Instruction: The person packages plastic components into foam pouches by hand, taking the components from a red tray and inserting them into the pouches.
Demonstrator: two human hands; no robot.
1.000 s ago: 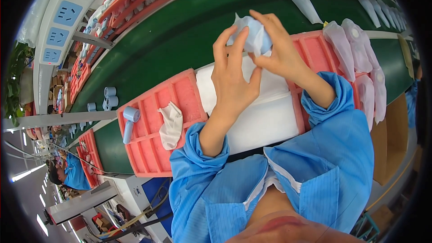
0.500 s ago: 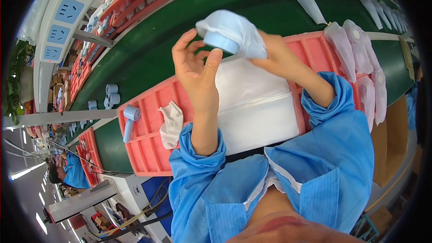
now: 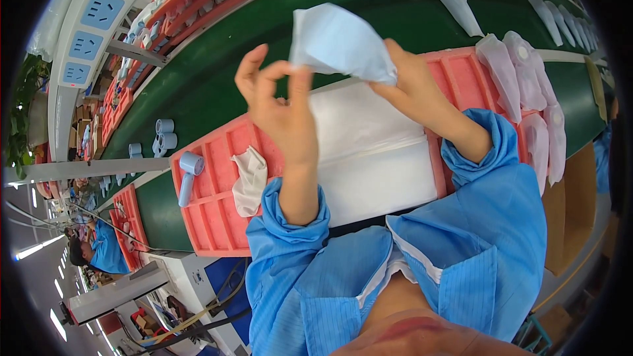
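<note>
Holding blue bag | hands | bag's contents hidden

Bare white sheet under the raised hands, hair dryer and crumpled cloth crowding left tray compartments

The pale blue bag pinched between my left hand and right hand looks like thin, matt nonwoven cloth, softly creased. Under it lies a smooth white foam-like sheet on a matt pinkish-red moulded plastic tray. The green belt has a dull rubbery finish. My blue sleeves are finely woven cloth.
</note>
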